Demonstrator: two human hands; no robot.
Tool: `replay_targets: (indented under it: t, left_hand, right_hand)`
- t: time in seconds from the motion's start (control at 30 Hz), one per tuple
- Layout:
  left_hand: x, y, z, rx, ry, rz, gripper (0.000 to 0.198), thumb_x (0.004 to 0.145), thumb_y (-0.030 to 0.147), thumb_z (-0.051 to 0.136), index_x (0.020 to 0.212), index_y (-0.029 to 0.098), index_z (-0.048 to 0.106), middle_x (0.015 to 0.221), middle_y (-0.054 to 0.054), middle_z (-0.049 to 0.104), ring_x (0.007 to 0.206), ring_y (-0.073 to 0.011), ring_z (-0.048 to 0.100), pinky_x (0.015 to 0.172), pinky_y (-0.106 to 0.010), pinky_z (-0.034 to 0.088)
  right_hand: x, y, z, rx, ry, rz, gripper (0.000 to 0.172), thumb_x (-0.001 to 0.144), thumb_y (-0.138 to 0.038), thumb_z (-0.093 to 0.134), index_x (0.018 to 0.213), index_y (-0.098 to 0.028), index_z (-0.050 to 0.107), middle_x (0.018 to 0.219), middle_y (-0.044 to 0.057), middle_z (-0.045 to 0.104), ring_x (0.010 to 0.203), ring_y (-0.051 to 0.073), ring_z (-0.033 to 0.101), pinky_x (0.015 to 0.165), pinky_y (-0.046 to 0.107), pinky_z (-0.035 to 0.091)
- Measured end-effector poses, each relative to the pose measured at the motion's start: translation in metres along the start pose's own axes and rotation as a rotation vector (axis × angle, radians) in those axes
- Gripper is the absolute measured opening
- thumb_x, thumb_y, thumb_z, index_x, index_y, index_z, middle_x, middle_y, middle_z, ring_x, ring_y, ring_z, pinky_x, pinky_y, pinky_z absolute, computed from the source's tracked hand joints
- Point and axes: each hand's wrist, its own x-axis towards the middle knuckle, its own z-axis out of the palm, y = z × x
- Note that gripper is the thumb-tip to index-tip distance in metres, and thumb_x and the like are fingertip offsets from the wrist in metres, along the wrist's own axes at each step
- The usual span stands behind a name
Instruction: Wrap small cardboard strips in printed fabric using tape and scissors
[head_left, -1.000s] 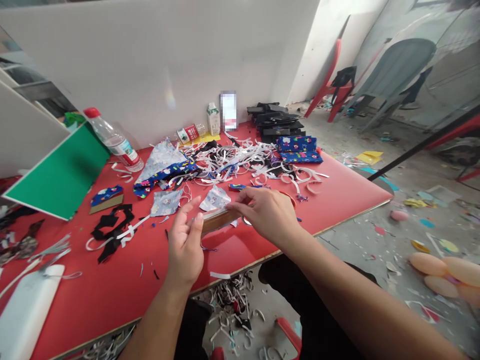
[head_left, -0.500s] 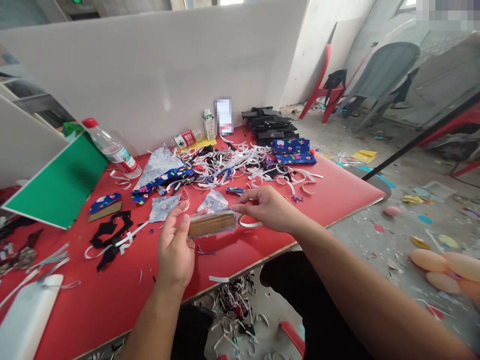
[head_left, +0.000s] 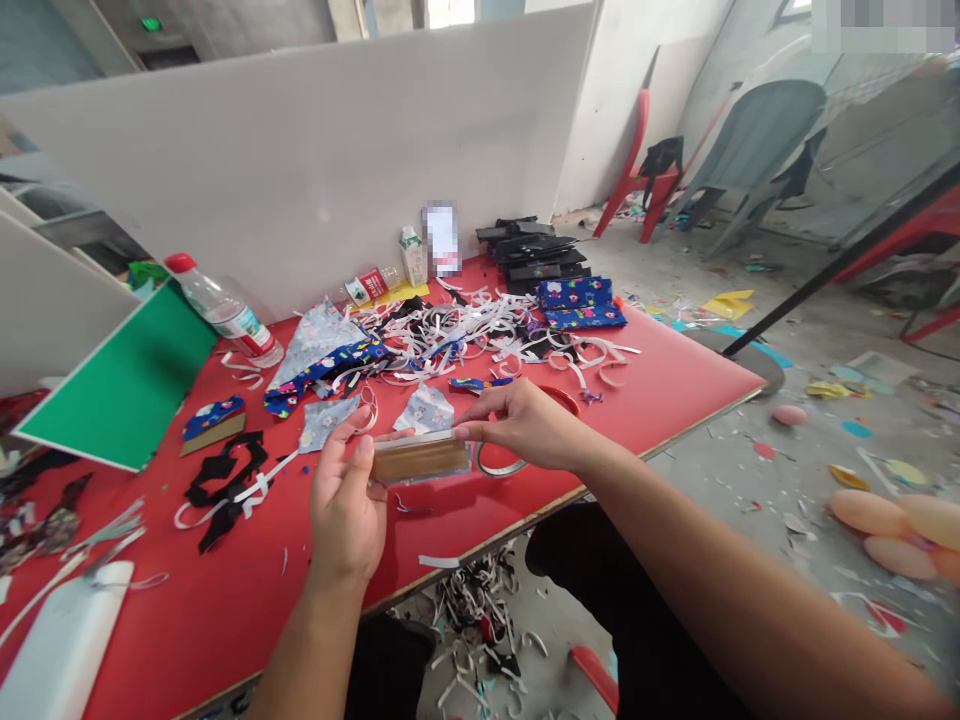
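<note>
There, mid-frame, your brown strip [head_left: 420, 462] has turned face-on; left hand [head_left: 346, 505] grips one end, right hand [head_left: 529, 427] pinches the other, probably steadying it.

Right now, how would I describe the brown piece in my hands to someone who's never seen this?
Find the red table, then come from its heap of strips toward the near edge. There, your left hand holds one end of the brown piece, your right hand at the other. It is a plain oblong with a pale upper edge, unlike the patterned scraps behind it.
</note>
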Motion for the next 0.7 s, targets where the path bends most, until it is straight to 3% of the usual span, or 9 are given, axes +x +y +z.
replay_targets:
  t: [0.27, 0.43, 0.6, 0.7]
  left_hand:
    - [0.006, -0.005, -0.012, 0.090, -0.024, 0.025, 0.044, 0.090, 0.045, 0.078, 0.128, 0.025, 0.069, 0.092, -0.007, 0.083, 0.089, -0.0283, 0.081, 0.079, -0.041, 0.066]
    - [0.012, 0.004, -0.024, 0.471, -0.200, 0.080, 0.039, 0.085, 0.051, 0.083, 0.107, 0.020, 0.083, 0.092, -0.009, 0.084, 0.085, -0.0286, 0.080, 0.081, -0.041, 0.065]
    - [0.003, 0.006, -0.011, 0.667, -0.347, 0.082, 0.029, 0.093, 0.048, 0.075, 0.091, 0.021, 0.084, 0.085, -0.008, 0.083, 0.080, -0.0261, 0.079, 0.072, -0.036, 0.063]
    - [-0.002, 0.002, 0.000, 0.720, -0.363, 0.114, 0.025, 0.096, 0.043, 0.070, 0.095, 0.021, 0.082, 0.087, -0.007, 0.082, 0.079, -0.0246, 0.078, 0.066, -0.032, 0.061]
  right_hand:
    - [-0.002, 0.003, 0.002, -0.092, 0.065, -0.073, 0.025, 0.092, -0.040, 0.073, 0.078, -0.020, 0.079, 0.090, 0.004, 0.071, 0.079, 0.017, 0.063, 0.075, 0.033, 0.047]
    - [-0.012, -0.004, 0.006, -0.409, 0.071, -0.293, 0.022, 0.102, -0.036, 0.064, 0.097, -0.022, 0.080, 0.107, 0.006, 0.070, 0.081, 0.015, 0.065, 0.072, 0.031, 0.044]
    - [-0.017, -0.002, 0.014, -0.654, 0.193, -0.441, 0.026, 0.107, -0.038, 0.059, 0.103, -0.026, 0.082, 0.104, 0.004, 0.075, 0.072, 0.013, 0.064, 0.062, 0.029, 0.038]
    - [-0.017, 0.003, 0.016, -0.700, 0.225, -0.568, 0.026, 0.108, -0.033, 0.058, 0.104, -0.028, 0.083, 0.101, 0.004, 0.076, 0.071, 0.012, 0.062, 0.060, 0.029, 0.037]
